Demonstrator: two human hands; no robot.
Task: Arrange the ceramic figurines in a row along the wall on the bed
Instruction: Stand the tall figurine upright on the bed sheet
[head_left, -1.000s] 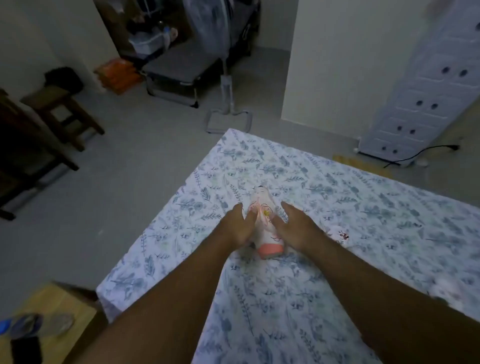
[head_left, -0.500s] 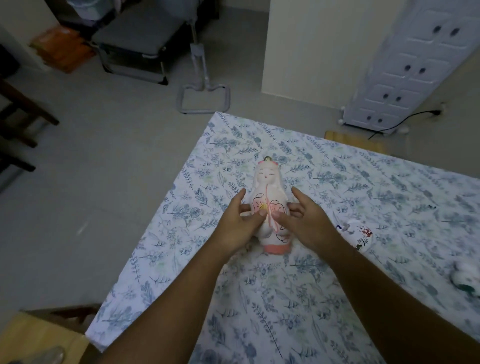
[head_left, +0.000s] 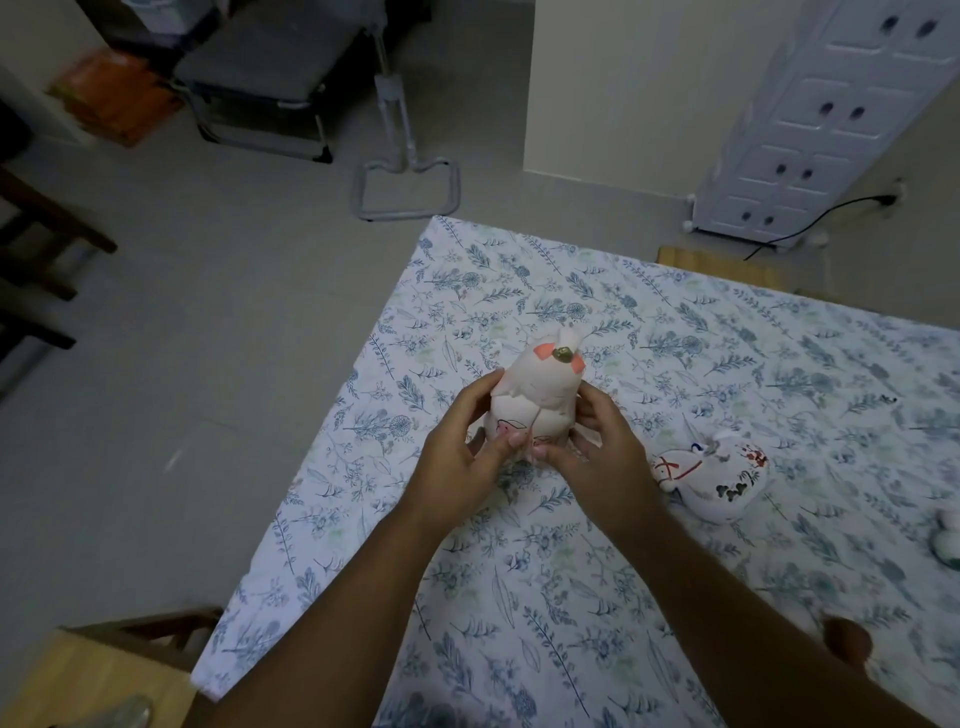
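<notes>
Bed (head_left: 597, 597) carries a blue floral sheet (head_left: 519, 291). Lying on its side on the sheet, just right of the two-handed grip: white painted figurine (head_left: 719, 480). Further right, at the frame edge: another white piece (head_left: 948, 540), only partly visible.
</notes>
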